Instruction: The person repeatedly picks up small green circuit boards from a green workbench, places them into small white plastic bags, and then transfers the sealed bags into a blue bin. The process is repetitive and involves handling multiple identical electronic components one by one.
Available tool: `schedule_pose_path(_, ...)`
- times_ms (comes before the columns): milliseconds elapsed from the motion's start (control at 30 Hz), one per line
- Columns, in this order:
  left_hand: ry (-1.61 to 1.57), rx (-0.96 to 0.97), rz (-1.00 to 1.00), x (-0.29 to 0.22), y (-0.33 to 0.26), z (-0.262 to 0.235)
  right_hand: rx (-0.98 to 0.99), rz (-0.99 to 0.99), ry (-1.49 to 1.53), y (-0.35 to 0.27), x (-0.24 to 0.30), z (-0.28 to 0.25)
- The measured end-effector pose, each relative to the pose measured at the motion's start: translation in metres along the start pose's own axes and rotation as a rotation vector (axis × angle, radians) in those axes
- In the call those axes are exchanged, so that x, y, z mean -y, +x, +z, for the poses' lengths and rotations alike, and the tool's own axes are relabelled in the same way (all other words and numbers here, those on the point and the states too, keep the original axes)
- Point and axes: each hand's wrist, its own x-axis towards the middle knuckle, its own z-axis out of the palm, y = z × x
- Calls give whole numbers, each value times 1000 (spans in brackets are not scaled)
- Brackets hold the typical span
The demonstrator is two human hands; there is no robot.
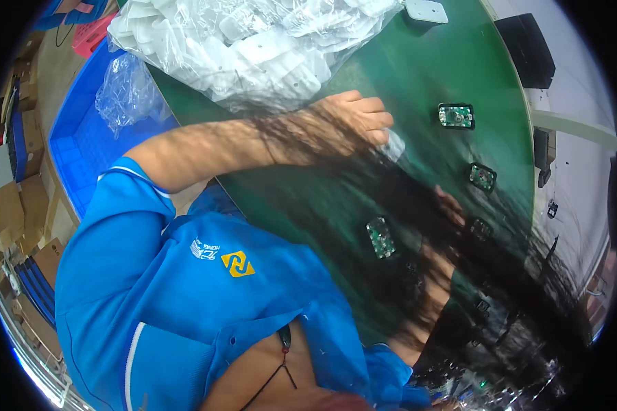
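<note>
My left hand (356,123) reaches across the green table with its fingers curled round a small white plastic piece (394,146). Beside that hand lies a big clear bag (253,51) full of white plastic covers. Dark hair hangs over the view and hides much of my right hand (450,207); some fingertips show, but not whether they hold anything. Near them is a small black-cased circuit board (480,228), partly veiled by hair. Similar boards lie about: one by the right wrist (380,238), another farther right (482,177), and one beyond it (456,116).
A single white cover (426,11) sits at the table's far edge. Left of the green table (418,75) stands a blue plastic bin (72,147) with a crumpled clear bag (127,96). Cardboard boxes (10,212) line the left side. Blurred small parts (487,380) lie at lower right.
</note>
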Motion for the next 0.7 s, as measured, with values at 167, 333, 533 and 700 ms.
schedule_pose_path(167, -56, 14, -19, 11, -9, 14, 114, -134, -430, 7, 16, -10)
schedule_pose_path(333, -434, -199, -118, 7, -11, -4, -74, -223, -259, 30, 33, 7)
schedule_pose_path(533, -599, -165, -102, 8, -29, -7, -19, -277, -155, 66, 49, 41)
schedule_pose_path(700, -532, -81, -83, 7, -27, -8, 32, -403, -279, 77, 49, 46)
